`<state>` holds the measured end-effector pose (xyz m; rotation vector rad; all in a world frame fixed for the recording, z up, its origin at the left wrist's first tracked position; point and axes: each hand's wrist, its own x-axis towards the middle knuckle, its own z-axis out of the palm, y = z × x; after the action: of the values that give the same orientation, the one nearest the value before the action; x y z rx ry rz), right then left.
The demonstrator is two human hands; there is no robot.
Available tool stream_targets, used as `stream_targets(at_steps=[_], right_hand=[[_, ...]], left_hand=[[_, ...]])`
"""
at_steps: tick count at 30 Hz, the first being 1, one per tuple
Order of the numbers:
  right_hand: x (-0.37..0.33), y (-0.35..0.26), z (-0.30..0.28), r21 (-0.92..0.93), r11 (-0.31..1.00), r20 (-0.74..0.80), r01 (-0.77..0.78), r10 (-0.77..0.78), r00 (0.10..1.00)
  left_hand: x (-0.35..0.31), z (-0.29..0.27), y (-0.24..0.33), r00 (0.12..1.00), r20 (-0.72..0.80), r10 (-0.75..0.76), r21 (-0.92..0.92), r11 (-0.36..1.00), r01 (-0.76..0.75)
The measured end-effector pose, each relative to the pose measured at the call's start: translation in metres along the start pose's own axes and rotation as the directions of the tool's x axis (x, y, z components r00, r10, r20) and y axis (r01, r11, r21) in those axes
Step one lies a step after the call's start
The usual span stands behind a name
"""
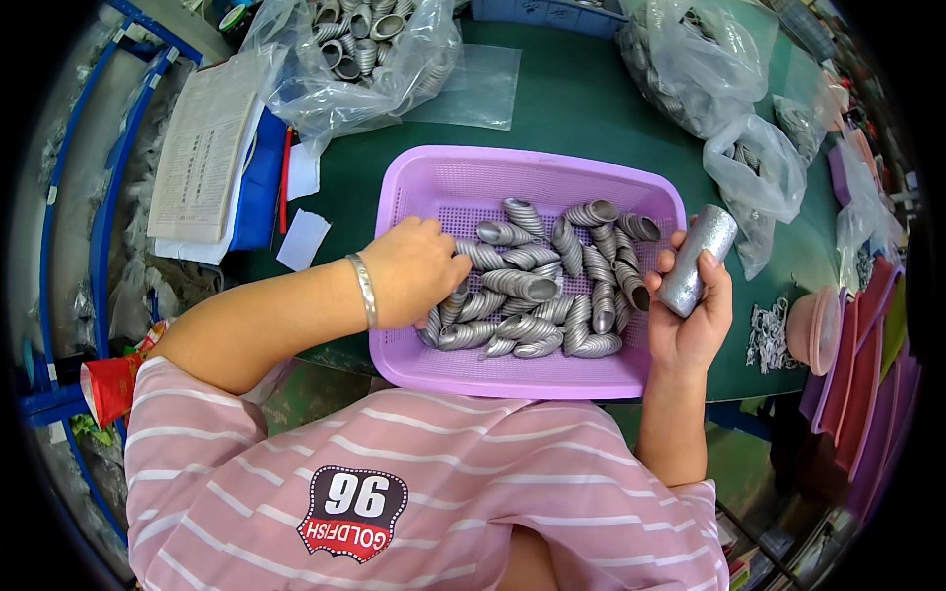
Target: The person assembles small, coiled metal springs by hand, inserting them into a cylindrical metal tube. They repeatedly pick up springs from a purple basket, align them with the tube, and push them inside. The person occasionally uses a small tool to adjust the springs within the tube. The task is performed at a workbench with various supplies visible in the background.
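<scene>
A purple plastic basket [532, 386] with a mesh bottom sits in front of me, holding several grey, spirally ridged metal tubes [520, 285] with slanted ends. My left hand [416, 268] reaches into its left side from above, wearing a silver bangle on the wrist. Its fingers are curled down against the leftmost tubes, and the hand itself hides what is in its grip. Just past the basket's right rim, my right hand [693, 313] is wrapped around a smooth, silvery metal cylinder [699, 258]. That cylinder is held tilted, its top leaning to the right.
On the green table [562, 94], a clear plastic bag of ridged tubes [360, 44] lies at the far left, and filled bags [695, 59] at the far right. An open book [205, 148] is at left. A pink cup [814, 330] stands at right, beside small metal bits [772, 337].
</scene>
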<state>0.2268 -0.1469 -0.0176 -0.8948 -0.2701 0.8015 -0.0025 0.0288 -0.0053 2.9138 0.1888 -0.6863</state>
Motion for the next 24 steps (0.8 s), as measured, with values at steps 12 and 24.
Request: stream_targets(at_steps=[12,24], right_hand=[[0.0,-0.001,0.006,-0.131,0.991,0.004,0.023,-0.023,1.0],[-0.001,-0.001,0.003,-0.132,0.99,-0.029,0.055,-0.059,0.998]], left_hand=[[0.021,-0.03,-0.016,0.988,-0.13,-0.078,-0.87,0.487,-0.076],[0.072,-0.011,0.001,0.907,-0.375,0.194,-0.06,0.971,-0.233]])
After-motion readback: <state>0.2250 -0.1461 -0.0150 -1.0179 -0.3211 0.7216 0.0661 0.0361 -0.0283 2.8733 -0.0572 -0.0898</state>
